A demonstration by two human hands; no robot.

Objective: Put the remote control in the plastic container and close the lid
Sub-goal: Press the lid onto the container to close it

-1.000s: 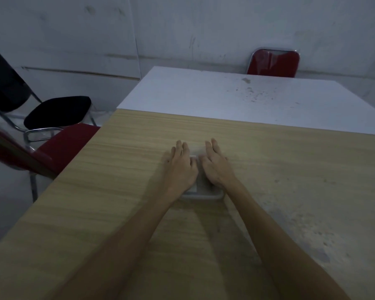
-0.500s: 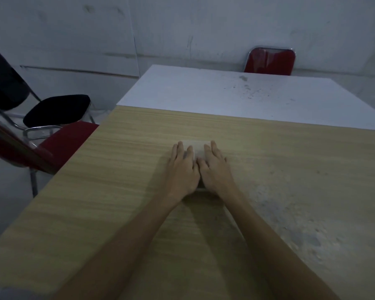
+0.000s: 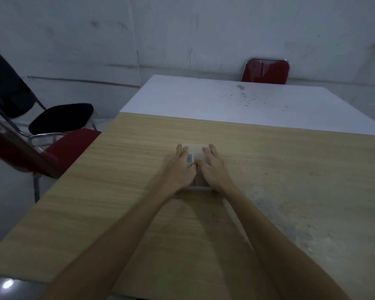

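Note:
A small clear plastic container [image 3: 197,150] with its lid on sits in the middle of the wooden table [image 3: 121,191]. My left hand [image 3: 181,169] lies flat on the left half of the lid and my right hand [image 3: 214,169] on the right half, fingers pointing away, thumbs meeting in the middle. A pale grey shape, probably the remote control [image 3: 190,159], shows through the lid beside my left fingers. Most of the container is hidden under my palms.
A white table [image 3: 236,105] adjoins the far edge of the wooden one. A red chair [image 3: 266,71] stands behind it by the wall. To the left stand a red chair [image 3: 67,146] and a black chair [image 3: 59,118] close to the table edge.
My hands have spread slightly apart on the lid, uncovering more of its far edge and middle. They stay pressed flat on the container.

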